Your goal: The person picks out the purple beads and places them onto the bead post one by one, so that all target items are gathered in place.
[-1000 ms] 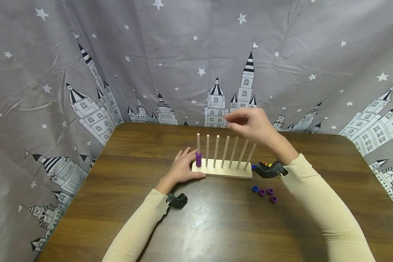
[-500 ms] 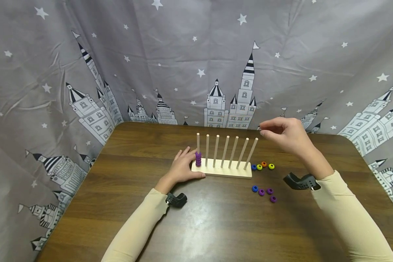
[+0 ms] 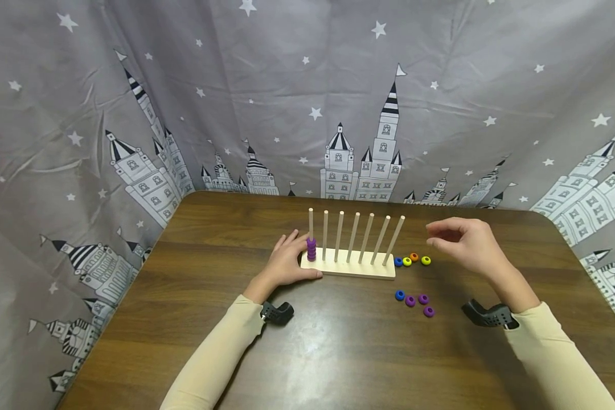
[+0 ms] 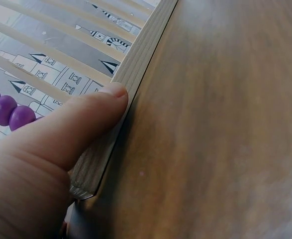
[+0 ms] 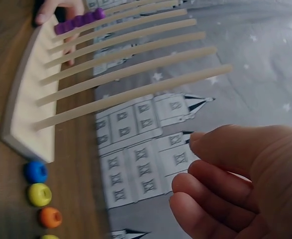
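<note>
A pale wooden peg rack (image 3: 356, 267) with several upright pegs stands on the table. Purple beads (image 3: 311, 250) are stacked low on its leftmost peg. My left hand (image 3: 286, 265) grips the rack's left end, with the thumb along the front edge, as the left wrist view shows. Empty, my right hand (image 3: 466, 242) hovers above the table, right of the rack, its fingers loosely bent and apart from the thumb. Below and left of it lie a blue bead (image 3: 398, 262), a yellow bead (image 3: 407, 262), an orange bead (image 3: 414, 257) and another yellow bead (image 3: 426, 261).
Nearer the front lie another blue bead (image 3: 400, 295) and loose purple beads (image 3: 410, 301). The brown wooden table (image 3: 225, 228) ends at the back against a grey curtain (image 3: 266, 85) printed with castles and stars. Black cameras sit on both wrists.
My right hand has moved from above the rack's pegs to the right and down, uncovering the beads beside the rack. The left hand, rack and loose beads stay where they were.
</note>
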`<action>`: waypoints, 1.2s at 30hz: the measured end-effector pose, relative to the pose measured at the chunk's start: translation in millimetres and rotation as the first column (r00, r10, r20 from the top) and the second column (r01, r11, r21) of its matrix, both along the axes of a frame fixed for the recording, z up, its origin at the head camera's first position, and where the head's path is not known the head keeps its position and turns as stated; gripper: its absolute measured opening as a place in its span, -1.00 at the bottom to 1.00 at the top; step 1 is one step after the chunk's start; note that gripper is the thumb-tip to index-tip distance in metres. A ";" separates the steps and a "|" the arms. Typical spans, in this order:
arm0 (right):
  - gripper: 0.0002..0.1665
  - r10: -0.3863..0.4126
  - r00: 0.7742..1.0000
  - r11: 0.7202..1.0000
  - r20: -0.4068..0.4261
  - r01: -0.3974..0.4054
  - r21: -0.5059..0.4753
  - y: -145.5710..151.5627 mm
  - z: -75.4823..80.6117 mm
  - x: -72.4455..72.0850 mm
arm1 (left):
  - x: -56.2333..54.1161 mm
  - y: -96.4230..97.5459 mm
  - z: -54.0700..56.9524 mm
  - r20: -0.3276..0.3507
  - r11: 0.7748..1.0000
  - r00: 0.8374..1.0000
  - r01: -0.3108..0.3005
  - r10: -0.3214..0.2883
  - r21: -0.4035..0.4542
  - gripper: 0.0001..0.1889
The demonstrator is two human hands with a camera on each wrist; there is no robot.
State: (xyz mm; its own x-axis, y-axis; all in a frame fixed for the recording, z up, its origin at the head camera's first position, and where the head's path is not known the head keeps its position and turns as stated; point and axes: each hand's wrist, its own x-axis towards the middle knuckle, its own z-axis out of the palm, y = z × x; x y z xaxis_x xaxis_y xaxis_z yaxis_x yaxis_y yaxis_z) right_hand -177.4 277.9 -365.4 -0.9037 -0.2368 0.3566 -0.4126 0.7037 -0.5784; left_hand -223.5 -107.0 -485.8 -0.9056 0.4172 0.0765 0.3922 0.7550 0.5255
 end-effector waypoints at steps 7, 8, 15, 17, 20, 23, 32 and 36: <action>-0.75 0.006 0.998 0.999 0.070 -0.008 0.042 6.6 -29.3 11.5 | 0.9 0.3 0.2 0.003 1.000 1.000 -0.001 0.001 0.003 -0.09; -0.75 0.002 0.996 0.999 0.087 -0.006 0.048 7.6 -33.0 13.1 | 1.0 0.3 0.4 0.005 1.000 1.000 -0.002 0.002 0.002 -0.09; -0.75 0.003 0.989 0.998 0.149 -0.012 0.059 15.0 -58.6 22.5 | 0.3 0.2 -0.3 -0.001 1.000 1.000 -0.006 0.006 -0.006 -0.08; -0.75 0.008 0.987 0.998 0.161 -0.018 0.063 17.6 -65.3 25.0 | 0.2 0.1 -0.7 0.000 1.000 1.000 -0.006 0.006 -0.005 -0.08; -0.75 0.009 0.981 0.998 0.192 -0.022 0.065 21.0 -72.9 28.9 | 0.1 -0.1 -1.2 0.002 1.000 1.000 -0.006 0.006 -0.003 -0.08; -0.73 0.010 0.975 0.998 0.221 -0.022 0.054 24.2 -79.8 32.5 | 0.1 -0.1 -1.1 0.004 1.000 1.000 -0.004 0.004 0.000 -0.08; -0.71 0.046 0.965 0.999 0.257 -0.049 0.006 26.3 -94.3 36.4 | -0.2 -0.4 0.3 0.003 1.000 1.000 -0.004 0.004 0.000 -0.09; -0.73 0.058 0.965 0.998 0.255 -0.061 0.007 26.1 -96.3 37.4 | 0.1 -0.3 0.9 0.006 1.000 1.000 -0.003 0.003 -0.004 -0.11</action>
